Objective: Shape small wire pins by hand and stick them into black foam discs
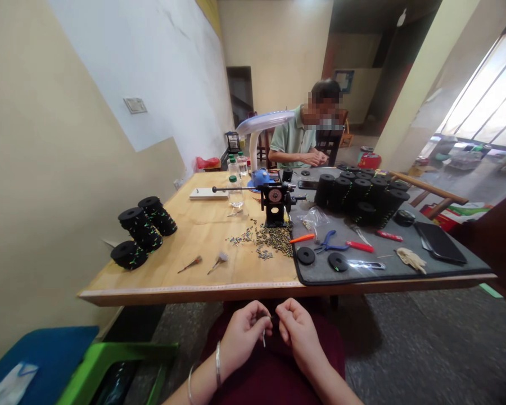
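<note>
Above my lap, in front of the table's near edge, both hands are close together. My left hand [245,331] is closed in a pinch, and a thin pale strip [264,337] sticks out below its thumb. Just to the right, my right hand [297,331] has thumb and fingers pressed together. A small dark bit shows between the two hands, too small to name. On the tabletop beyond lie two small brush-like pieces [218,262] and a heap of tiny metal parts [278,239]. Behind the heap stands a black hand-cranked device with a dial [275,197].
Black spools stand at the left [134,225] and back right [362,191]. On the grey mat [320,274] are blue pliers [332,242], an orange tool [302,238] and red-handled tools [360,246]. A lamp [265,121] and bottles [235,194] stand behind. Another person [293,138] sits across.
</note>
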`<state>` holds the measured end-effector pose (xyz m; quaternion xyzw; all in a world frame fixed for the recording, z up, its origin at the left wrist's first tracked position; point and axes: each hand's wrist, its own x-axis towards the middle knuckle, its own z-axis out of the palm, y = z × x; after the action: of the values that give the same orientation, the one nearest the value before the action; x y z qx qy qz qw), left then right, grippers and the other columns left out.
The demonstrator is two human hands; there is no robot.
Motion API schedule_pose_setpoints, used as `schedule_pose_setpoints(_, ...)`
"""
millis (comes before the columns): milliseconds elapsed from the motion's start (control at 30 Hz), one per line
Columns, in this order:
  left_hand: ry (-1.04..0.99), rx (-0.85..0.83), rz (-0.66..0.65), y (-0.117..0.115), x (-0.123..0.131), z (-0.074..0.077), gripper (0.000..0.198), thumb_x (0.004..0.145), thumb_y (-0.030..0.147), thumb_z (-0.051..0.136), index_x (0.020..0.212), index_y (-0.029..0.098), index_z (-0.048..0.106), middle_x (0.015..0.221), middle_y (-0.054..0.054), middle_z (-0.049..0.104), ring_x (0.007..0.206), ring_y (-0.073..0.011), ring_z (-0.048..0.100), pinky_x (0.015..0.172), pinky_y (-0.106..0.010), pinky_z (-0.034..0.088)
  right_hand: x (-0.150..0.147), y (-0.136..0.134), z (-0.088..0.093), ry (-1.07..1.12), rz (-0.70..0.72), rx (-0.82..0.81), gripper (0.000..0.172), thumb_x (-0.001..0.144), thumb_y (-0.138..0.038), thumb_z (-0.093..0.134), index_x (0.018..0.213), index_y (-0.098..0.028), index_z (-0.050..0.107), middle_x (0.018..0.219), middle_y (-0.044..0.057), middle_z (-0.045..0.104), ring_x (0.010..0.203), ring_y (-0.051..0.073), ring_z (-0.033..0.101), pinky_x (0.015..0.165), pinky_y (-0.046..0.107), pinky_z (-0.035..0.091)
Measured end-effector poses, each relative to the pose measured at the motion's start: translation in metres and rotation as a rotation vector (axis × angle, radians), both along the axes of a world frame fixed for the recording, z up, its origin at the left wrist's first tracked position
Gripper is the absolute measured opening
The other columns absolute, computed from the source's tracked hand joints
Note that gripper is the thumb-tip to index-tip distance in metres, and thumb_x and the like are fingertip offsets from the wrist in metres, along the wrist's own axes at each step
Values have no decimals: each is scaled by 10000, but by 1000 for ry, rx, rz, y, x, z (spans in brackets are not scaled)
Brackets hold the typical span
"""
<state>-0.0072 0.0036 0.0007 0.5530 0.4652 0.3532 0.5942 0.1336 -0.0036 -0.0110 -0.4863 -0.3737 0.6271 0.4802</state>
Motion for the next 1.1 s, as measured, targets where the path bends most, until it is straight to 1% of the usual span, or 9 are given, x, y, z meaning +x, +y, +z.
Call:
schedule_pose_setpoints(133,-120,-53,-23,2,0,2,219,778,333,584,784,140,481,690,-31,585,587,-124,559,550,-237,437,1,1,-2,1,-25,2,499,685,-618,589,689,-157,398,390,-107,332,352,1,225,368,129,153)
schedule_pose_setpoints(300,-224,-73,-32,2,-1,4,194,798,309,565,789,144,465,697,-23,568,600,-115,536,569,-240,426,2,0,-4,-10,-30,14,524,675,-648,580,682,-162,384,405,-109,318,359,2,226,366,132,150)
schedule_pose_setpoints(467,-142,-39,-72,0,0,9,151,742,219,593,755,145,462,637,6,520,574,-99,487,567,-234,411,2,1,-7,-14,-37,32,516,682,-636,584,677,-164,374,423,-107,318,369,4,240,368,132,166)
schedule_pose_setpoints(667,-85,-19,-51,-2,3,9,206,662,135,617,763,161,440,703,18,485,644,-97,465,601,-222,409,2,1,-7,-41,-57,53,509,696,-633,570,675,-164,375,427,-102,326,373,8,250,373,134,181)
schedule_pose_setpoints(733,-85,-16,-39,-1,4,8,194,666,135,598,785,160,448,699,24,481,636,-92,465,599,-217,403,2,1,-5,-46,-58,57,505,702,-630,567,672,-164,373,429,-102,322,374,7,249,373,134,181)
schedule_pose_setpoints(833,-89,-45,-42,0,5,8,121,683,159,538,781,153,467,657,30,477,565,-85,461,550,-220,389,2,0,-4,-63,-52,71,496,717,-621,558,672,-162,375,432,-100,324,374,5,248,374,133,179)
schedule_pose_setpoints(967,-59,-68,-28,3,5,7,88,631,136,481,718,151,475,580,36,470,504,-89,452,509,-222,374,1,0,-4,-60,-38,80,494,719,-623,554,680,-168,366,431,-100,327,367,6,249,367,133,174)
schedule_pose_setpoints(1033,-17,-45,-14,4,6,6,80,625,136,482,704,149,489,575,35,469,497,-86,431,504,-219,360,0,-1,-5,-51,-24,73,498,713,-628,555,681,-174,354,423,-105,317,360,7,242,363,134,167)
schedule_pose_setpoints(1100,36,15,0,4,6,5,42,644,149,504,686,145,507,605,19,491,545,-95,437,547,-223,367,-1,-2,-5,-58,-7,69,493,714,-624,555,684,-174,356,417,-107,316,359,8,243,366,136,167)
